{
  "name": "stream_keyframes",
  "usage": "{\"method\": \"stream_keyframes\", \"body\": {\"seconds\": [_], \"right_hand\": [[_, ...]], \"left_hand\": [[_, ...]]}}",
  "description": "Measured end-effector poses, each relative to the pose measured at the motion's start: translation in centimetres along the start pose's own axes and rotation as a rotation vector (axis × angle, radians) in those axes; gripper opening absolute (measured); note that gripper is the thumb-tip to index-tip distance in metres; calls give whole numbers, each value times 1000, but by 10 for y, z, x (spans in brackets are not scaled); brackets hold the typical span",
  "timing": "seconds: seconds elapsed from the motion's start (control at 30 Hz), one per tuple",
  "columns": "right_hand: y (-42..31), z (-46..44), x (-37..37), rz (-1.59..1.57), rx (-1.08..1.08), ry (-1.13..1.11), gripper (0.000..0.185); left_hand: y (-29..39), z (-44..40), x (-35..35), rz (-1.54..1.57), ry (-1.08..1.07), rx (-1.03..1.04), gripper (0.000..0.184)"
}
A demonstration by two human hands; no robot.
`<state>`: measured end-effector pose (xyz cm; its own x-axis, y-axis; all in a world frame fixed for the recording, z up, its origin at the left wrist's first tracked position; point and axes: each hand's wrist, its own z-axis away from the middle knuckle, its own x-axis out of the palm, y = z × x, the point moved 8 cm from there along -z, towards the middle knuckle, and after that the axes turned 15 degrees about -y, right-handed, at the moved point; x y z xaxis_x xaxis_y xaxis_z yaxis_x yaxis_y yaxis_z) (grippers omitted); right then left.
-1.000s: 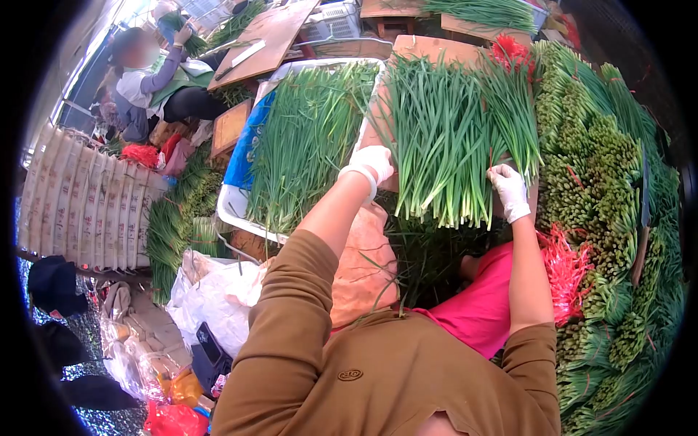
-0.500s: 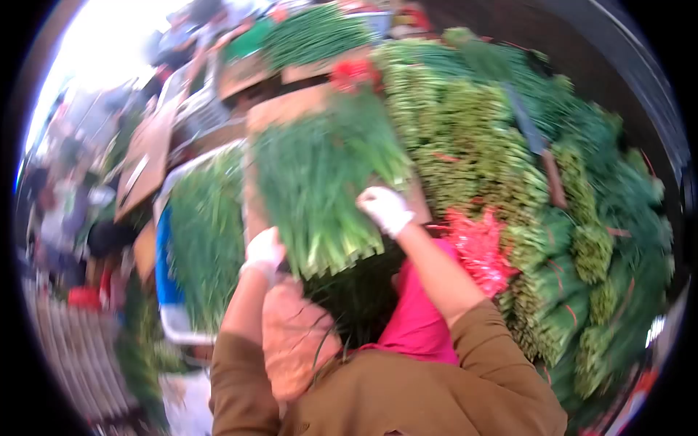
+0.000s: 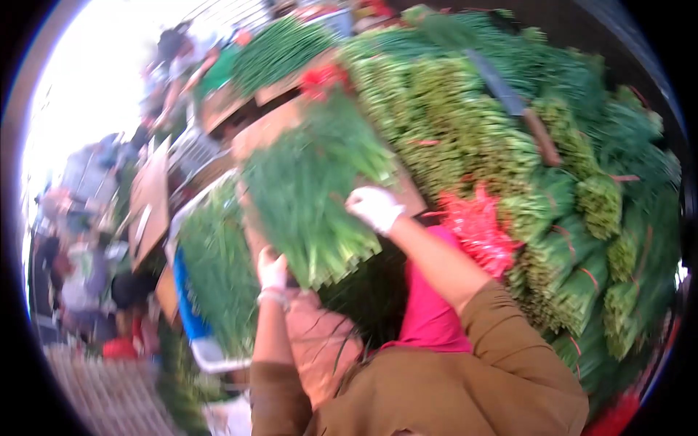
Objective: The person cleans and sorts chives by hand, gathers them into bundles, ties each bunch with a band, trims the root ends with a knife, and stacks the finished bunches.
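Note:
A loose spread of green chives [image 3: 313, 196] lies on a brown board [image 3: 251, 138], pale cut ends toward me. My right hand [image 3: 376, 209], in a white glove, is closed in a pinch at the right side of the chives. What sits between its fingertips is too small to make out. Beside the lower left edge of the chives is my left hand [image 3: 273, 269], also gloved, with thumb and fingers slightly apart and nothing visible in them. A bunch of red ties [image 3: 480, 229] lies to the right of my right forearm.
Stacked chive bundles [image 3: 458, 131] fill the right side, with a wooden-handled knife [image 3: 512, 98] lying on them. On the left, a white and blue crate [image 3: 187, 291] holds more chives. More red ties [image 3: 323, 80] lie at the board's far end. Other people sit at far left.
The camera view has shifted, so the scene appears turned and moved. My left hand's fingers have loosened slightly; my right hand stays pinched at the right of the chives.

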<state>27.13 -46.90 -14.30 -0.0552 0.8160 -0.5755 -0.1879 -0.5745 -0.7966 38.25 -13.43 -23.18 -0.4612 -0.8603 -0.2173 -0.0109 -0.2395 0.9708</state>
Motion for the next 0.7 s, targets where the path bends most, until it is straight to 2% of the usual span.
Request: {"method": "stream_keyframes", "body": {"seconds": [0.03,0.07,0.1,0.13,0.2,0.27,0.33,0.37,0.47,0.53,0.6,0.7], "right_hand": [[-3,1,-1,37,-7,-4,24],[1,-2,1,-6,-22,2,24],[0,-2,2,-29,-14,-3,24],[-2,0,-1,-45,2,2,25],[0,-2,-1,-41,59,-12,25],[-10,0,-1,-19,-49,23,22],[-25,5,-1,16,-189,109,17],[-36,8,-1,32,-255,132,15],[-73,19,4,108,-473,194,9],[-94,21,16,170,-570,184,9],[-115,23,28,273,-597,154,11],[-130,26,54,393,-619,76,10]], "left_hand": [[4,4,-4,-129,19,-44,42],[9,8,-2,-97,38,-76,43],[18,14,4,66,28,-163,41],[25,16,4,11,53,-81,40],[45,28,15,150,59,-249,38],[45,28,17,215,138,-260,37],[49,23,22,246,139,-199,36],[56,19,24,164,136,-186,34],[85,13,40,128,65,22,34],[96,13,46,33,47,18,29],[106,18,47,-153,54,37,28],[104,30,37,-236,79,23,26]]}}
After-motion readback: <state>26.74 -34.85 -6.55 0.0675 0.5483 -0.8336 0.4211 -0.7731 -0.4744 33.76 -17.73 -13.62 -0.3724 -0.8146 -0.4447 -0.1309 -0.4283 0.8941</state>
